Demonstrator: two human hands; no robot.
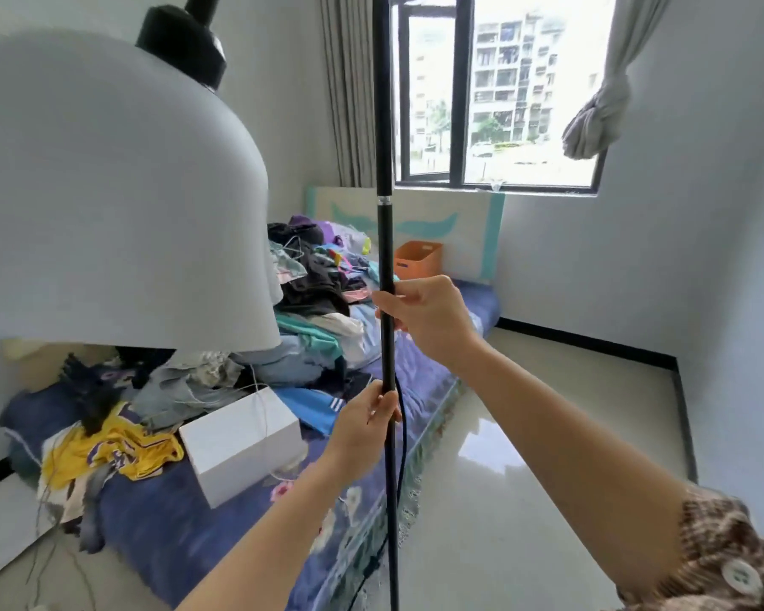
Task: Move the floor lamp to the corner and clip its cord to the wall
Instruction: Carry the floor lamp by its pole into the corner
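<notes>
The floor lamp's thin black pole (384, 125) stands upright in the middle of the view. Its big white shade (107, 191) hangs at the upper left under a black socket cap (182, 37). My right hand (424, 319) grips the pole at mid height. My left hand (367, 416) grips it lower down. The black cord (400, 456) runs down beside the pole from my left hand. The lamp's base is out of view.
A low bed with a blue floral cover (186, 522) lies left of the pole, heaped with clothes (314, 275), a white box (243, 443) and an orange bin (417, 260). Glossy floor (548, 434) reaches the right corner. A window (495, 90) is behind.
</notes>
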